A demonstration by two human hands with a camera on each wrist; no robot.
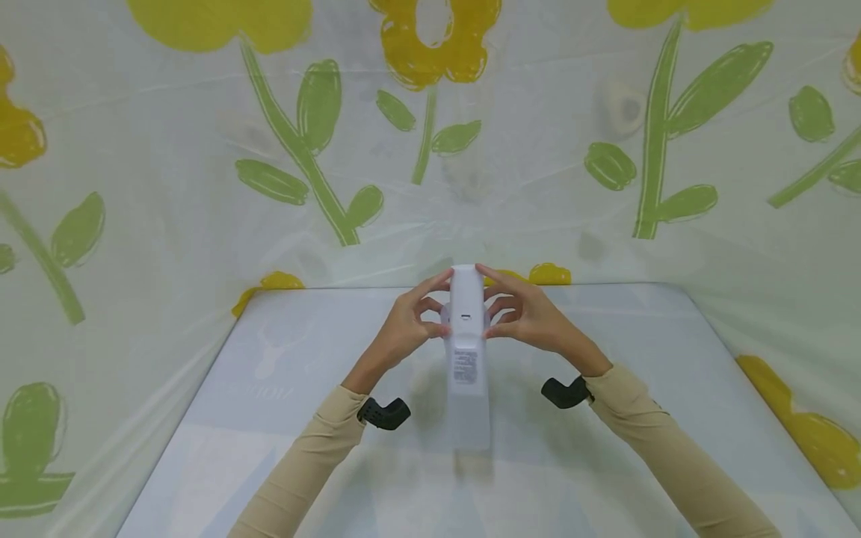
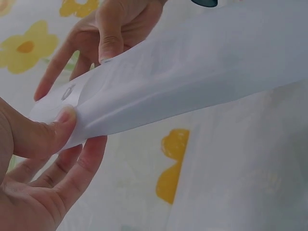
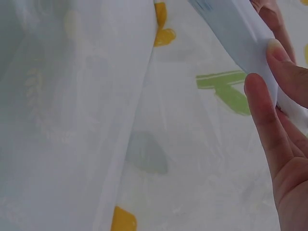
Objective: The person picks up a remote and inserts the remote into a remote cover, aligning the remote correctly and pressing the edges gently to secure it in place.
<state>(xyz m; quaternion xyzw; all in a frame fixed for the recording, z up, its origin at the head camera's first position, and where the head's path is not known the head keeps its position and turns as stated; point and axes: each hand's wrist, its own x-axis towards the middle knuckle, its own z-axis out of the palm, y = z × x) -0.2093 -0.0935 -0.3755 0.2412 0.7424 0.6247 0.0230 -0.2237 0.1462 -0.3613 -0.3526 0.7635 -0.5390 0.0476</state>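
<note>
A long, narrow white device [image 1: 467, 403] is held upright over the table in the head view. A small charging port [image 1: 466, 317] and a printed grey label [image 1: 466, 366] are on the side that faces me, and a rounded pale edge shows behind it. My left hand [image 1: 403, 325] grips the upper part from the left, thumb low and index finger at the top corner. From the right, my right hand [image 1: 538, 317] holds the same part in a mirrored grip. In the left wrist view the left thumb [image 2: 60, 125] presses the device's face, with fingers behind it.
Under the hands lies a pale table [image 1: 269, 433] with faint patterns and a shadow below the device. A white cloth [image 1: 525, 172] with yellow flowers and green leaves hangs behind and around it. Black wrist mounts [image 1: 385, 413] stick out from both sleeves.
</note>
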